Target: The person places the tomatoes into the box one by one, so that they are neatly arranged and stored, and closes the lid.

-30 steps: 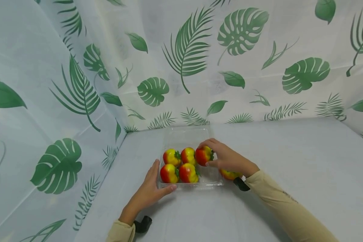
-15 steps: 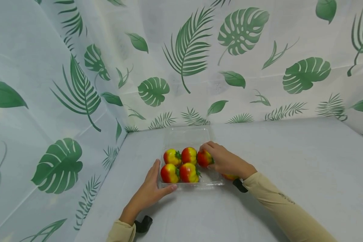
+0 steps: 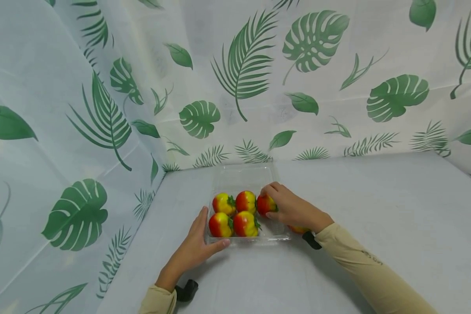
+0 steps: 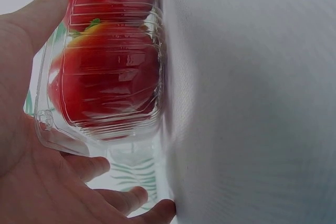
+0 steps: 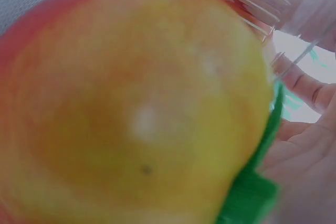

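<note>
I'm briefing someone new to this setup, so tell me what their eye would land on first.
Probably the glossy red-and-yellow fruits: four sit in the clear plastic box, the right hand grips a fifth at its far right corner, and a sixth shows just right of the box, partly hidden. After that, perhaps the green leaf prints on the white backdrop, covering much of the head view.

a white sheet [image 3: 298, 122] printed with green leaves hangs behind the pale tabletop [image 3: 377, 200]; similar leafy fabric [image 3: 63, 165] lines its left side.
</note>
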`<state>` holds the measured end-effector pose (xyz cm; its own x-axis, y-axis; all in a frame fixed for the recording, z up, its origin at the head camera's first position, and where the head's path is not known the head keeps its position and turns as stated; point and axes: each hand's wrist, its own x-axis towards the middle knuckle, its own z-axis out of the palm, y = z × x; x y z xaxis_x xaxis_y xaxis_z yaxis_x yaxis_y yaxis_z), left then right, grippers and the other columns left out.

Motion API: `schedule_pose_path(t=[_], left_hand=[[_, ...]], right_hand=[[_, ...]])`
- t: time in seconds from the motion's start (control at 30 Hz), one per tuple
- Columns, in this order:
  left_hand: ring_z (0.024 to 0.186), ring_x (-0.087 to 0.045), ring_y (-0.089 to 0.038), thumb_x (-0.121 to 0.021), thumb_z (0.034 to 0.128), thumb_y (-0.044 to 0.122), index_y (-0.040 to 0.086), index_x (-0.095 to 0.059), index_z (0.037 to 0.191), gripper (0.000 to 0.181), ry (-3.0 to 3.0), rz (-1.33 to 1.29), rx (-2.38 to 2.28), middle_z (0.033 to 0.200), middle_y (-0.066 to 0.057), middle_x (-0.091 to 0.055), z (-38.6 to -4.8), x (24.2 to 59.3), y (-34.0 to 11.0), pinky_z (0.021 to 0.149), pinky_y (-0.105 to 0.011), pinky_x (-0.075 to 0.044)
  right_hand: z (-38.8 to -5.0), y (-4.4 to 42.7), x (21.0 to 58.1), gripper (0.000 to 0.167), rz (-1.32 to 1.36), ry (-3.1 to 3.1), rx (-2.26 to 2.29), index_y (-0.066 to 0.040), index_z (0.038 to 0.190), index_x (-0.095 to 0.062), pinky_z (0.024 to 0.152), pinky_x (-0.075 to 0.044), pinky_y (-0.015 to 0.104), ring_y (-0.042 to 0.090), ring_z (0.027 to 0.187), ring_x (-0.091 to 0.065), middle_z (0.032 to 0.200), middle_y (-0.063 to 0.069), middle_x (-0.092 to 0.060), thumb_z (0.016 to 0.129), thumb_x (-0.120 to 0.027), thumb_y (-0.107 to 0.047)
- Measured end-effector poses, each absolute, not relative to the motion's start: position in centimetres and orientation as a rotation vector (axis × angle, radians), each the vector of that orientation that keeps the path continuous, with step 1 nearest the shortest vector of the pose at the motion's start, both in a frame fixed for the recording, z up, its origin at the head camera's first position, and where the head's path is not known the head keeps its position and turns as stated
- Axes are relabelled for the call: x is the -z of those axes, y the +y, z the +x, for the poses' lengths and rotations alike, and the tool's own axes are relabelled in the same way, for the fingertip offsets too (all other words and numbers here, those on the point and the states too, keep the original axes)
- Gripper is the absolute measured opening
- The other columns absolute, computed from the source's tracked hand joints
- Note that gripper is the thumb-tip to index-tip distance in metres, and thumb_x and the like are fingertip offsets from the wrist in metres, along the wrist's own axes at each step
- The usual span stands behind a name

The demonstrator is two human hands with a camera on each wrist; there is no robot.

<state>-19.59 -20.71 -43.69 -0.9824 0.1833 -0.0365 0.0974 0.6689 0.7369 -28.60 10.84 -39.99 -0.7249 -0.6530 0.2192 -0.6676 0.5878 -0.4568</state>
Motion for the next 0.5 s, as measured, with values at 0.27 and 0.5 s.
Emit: schedule_pose_path(t=[0.27,0.5], left_hand=[[0.163,-0.009,-0.039,-0.081,0.0897,0.059,0.006,-0.004,0.172,0.125,2.774,0.229,-1.214,0.179,-0.017,-0.005,-19.59,43.76,-20.66,0.126,-0.064,-0.016],[0.163,-0.01,-0.039,-0.081,0.09,0.059,0.005,-0.005,0.172,0.124,2.779,0.232,-1.211,0.178,-0.017,-0.005,-19.6,43.72,-20.65,0.126,-0.063,-0.015]], right_hand=[[-28.48,10.92,39.86,0.047,1.135,-2.77,-0.858,-0.002,0.133,-0.058,0.104,-0.056,0.05,0.035,0.122,-0.058,0.137,0.02,-0.054,0.094,-0.083,-0.008],[-28.22,10.92,39.6,0.058,1.113,-2.785,-0.89,-0.001,0.145,-0.053,0.108,-0.053,0.052,0.036,0.128,-0.057,0.144,0.021,-0.051,0.096,-0.082,-0.011]])
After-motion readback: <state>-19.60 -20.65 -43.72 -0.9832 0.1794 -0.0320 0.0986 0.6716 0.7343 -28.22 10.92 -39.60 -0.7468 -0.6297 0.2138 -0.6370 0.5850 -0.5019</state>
